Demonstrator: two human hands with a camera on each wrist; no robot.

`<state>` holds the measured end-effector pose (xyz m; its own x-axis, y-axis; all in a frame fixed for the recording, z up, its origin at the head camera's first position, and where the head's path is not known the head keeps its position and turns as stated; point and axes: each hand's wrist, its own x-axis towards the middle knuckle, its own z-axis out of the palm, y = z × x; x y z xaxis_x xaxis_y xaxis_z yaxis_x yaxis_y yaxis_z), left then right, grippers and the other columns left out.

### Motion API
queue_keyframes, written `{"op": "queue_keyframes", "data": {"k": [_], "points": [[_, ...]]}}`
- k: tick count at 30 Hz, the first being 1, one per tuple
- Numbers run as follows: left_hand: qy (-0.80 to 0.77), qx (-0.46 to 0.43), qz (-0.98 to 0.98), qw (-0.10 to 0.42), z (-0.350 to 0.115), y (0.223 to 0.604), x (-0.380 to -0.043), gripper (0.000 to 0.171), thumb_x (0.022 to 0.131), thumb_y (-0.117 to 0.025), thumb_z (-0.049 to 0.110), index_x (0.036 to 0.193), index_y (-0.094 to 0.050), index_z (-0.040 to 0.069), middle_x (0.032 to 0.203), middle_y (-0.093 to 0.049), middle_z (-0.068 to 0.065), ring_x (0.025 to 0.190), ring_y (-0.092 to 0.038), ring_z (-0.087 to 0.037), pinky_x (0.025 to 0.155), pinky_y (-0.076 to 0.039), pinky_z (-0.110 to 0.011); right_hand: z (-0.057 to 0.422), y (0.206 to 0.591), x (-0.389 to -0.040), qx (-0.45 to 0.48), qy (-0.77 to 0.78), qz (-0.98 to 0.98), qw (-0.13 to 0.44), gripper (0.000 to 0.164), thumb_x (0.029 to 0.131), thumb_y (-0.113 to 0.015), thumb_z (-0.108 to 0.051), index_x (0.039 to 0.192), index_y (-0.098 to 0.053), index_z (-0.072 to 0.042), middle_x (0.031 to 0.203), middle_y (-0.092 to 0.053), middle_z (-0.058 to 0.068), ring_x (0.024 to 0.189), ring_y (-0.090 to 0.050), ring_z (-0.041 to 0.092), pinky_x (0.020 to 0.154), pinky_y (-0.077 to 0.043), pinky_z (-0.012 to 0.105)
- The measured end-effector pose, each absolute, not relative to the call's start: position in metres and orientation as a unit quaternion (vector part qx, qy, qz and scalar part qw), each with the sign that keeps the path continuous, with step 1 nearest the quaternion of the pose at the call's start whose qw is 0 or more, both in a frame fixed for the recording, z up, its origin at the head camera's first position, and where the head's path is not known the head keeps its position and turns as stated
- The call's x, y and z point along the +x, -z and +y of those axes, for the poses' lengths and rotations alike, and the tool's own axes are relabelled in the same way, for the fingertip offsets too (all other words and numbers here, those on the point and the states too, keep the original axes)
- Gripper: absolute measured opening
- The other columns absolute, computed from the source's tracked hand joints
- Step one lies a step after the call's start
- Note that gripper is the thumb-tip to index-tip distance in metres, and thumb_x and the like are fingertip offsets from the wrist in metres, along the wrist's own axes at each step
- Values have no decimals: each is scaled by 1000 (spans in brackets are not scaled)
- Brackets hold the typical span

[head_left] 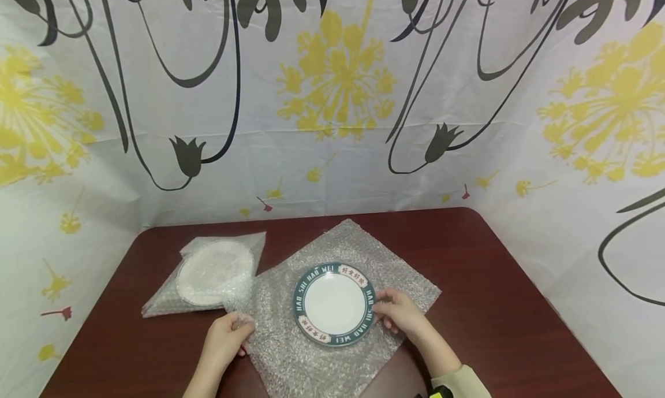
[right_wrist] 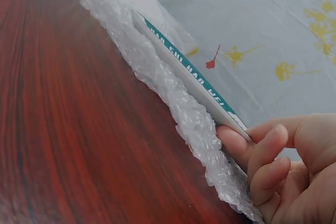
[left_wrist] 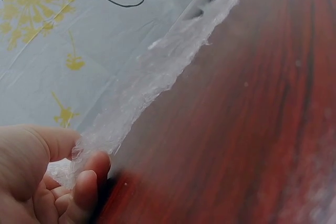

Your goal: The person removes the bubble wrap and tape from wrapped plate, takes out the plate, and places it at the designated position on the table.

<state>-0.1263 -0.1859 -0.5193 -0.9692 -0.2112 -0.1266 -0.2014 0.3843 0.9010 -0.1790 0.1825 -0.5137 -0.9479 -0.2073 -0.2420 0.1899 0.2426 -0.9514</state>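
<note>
A dinner plate [head_left: 335,302] with a white centre and a teal rim lies on a sheet of bubble wrap [head_left: 280,340], near the middle of the worktop [head_left: 483,328], on the side toward its near edge. The rim carries "HAO SHI HAO WEI" in white letters and two pale panels of reddish Chinese characters.

The right hand [head_left: 399,312] pinches the plate's right rim; in the right wrist view its thumb is above the rim and a finger underneath, between plate and wrap. The left hand [head_left: 227,334] pinches the wrap's left corner between thumb and fingers.

The sheet is set like a diamond, its far corner just short of the worktop's far edge and its right corner pointing to the worktop's right edge; the near corner is out of view.

Toward the worktop's far left corner lies a bubble-wrapped packet [head_left: 215,272] with a pale round shape showing through, its right side touching or overlapping the sheet; which, I cannot tell. A floral cloth backdrop [head_left: 332,184] stands around the far, left and right edges.
</note>
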Motion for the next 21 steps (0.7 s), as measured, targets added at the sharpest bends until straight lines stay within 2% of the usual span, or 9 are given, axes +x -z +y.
{"op": "queue_keyframes", "data": {"k": [4, 10, 21], "points": [[535, 121, -836, 5, -186, 519, -127, 6, 82, -65, 6, 79, -66, 1, 58, -59, -4, 44, -58, -19, 40, -48, -29, 184, 513, -179, 5, 627, 762, 161, 31, 83, -63, -4, 111, -54, 8, 62, -63, 9, 42, -38, 7, 39, -31, 21], [534, 120, -837, 3, -186, 519, -126, 7, 83, -64, 7, 81, -67, 1, 61, -61, -4, 45, -59, -20, 40, -48, -29, 187, 513, -180, 12, 641, 751, 159, 32, 84, -62, -4, 113, -52, 9, 59, -60, 6, 44, -36, 6, 40, -31, 21], [534, 120, -837, 5, -186, 519, -126, 7, 82, -64, 7, 83, -68, 1, 59, -61, -4, 44, -58, -19, 40, -48, -29, 195, 509, -185, 74, 671, 728, 115, 24, 86, -59, -1, 108, -50, 6, 65, -62, 8, 46, -33, 5, 43, -31, 20]]}}
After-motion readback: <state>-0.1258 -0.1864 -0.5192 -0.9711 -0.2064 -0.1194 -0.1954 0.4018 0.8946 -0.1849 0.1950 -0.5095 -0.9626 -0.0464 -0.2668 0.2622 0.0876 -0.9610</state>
